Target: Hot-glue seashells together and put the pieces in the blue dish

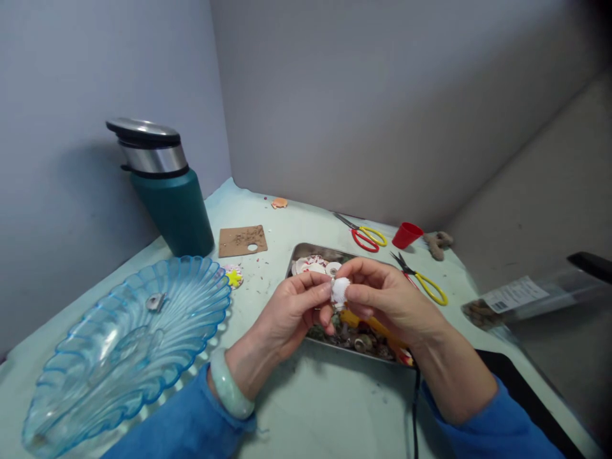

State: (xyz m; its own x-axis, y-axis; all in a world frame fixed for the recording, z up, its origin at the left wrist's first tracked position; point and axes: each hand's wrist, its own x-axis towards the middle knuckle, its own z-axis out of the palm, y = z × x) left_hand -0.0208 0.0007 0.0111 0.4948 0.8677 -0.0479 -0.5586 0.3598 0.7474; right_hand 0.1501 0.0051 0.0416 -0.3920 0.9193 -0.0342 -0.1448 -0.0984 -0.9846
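Note:
Between the fingertips of both hands is a small white piece (340, 291) with an uneven edge; its exact kind I cannot make out. My left hand (299, 303), a pale green bangle (231, 386) on its wrist, pinches the piece at its left side. Thumb and fingers of my right hand (389, 294) close on its right side. Both hands are above a shallow metal tray (329, 348), hiding part of it. Inside the tray lie white round pieces (315, 264), yellow items (366, 324) and several small dark bits.
A blue shell-shaped dish (191, 347) with a small metal clip (155, 302) stands left, before a teal bottle (174, 210). Cardboard (241, 240) lies behind. Two scissors (364, 236) (423, 280), a red cup (407, 235), a brown root-like piece (436, 245) and a labelled bag (516, 299) are right.

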